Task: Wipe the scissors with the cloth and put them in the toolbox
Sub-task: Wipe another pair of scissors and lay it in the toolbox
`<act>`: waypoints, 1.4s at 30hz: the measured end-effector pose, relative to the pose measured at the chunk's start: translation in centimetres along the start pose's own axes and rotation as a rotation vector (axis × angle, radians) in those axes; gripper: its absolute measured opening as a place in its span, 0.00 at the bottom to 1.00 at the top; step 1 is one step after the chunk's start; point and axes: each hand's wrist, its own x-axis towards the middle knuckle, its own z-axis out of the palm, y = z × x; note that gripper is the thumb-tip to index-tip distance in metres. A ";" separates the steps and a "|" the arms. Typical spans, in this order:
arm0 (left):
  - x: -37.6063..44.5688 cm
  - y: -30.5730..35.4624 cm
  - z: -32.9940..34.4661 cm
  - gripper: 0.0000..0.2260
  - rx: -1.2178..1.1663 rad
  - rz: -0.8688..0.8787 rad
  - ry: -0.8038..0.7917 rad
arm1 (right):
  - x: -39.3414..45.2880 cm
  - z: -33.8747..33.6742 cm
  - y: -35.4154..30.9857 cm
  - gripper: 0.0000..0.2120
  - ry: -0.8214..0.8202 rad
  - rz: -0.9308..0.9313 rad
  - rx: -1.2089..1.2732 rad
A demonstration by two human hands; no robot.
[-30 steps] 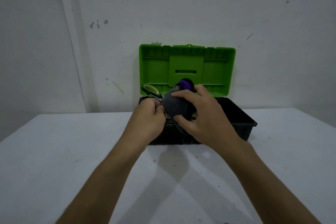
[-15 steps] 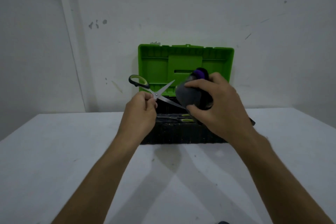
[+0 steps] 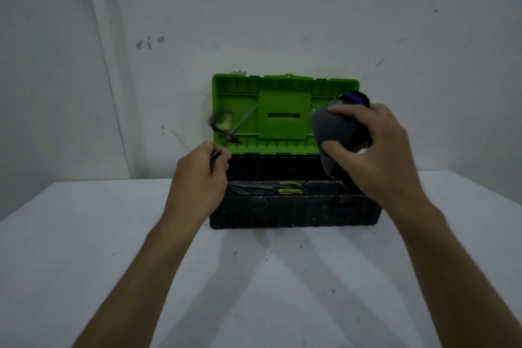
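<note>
1. Scissors (image 3: 226, 127) motion-blurred, gripped in left hand (image 3: 199, 175) just over toolbox (image 3: 293, 212) left end.
2. Right hand (image 3: 375, 155) clutches cloth (image 3: 330, 128), hiding most of it.
3. Toolbox contents dark, partly hidden.

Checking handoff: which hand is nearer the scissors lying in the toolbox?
Left. The left hand sits right beside their blade tips; the right hand is up and right, holding the cloth.

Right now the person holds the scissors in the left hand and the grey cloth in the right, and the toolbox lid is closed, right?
Not quite. The head view shows the green lid standing open; the rest holds: scissors, left hand, cloth, right hand.
</note>
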 end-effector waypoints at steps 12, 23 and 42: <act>-1.2 2.3 0.2 0.06 0.156 0.044 -0.388 | -1.9 2.8 -1.6 0.22 -0.406 -0.180 0.063; -1.2 2.3 0.2 0.03 -0.069 -0.064 -0.336 | -1.7 3.2 1.4 0.20 0.032 -0.147 -0.152; -0.9 2.1 -0.5 0.03 -0.214 -0.212 -0.325 | -2.5 4.4 -1.2 0.15 -0.034 -0.369 -0.119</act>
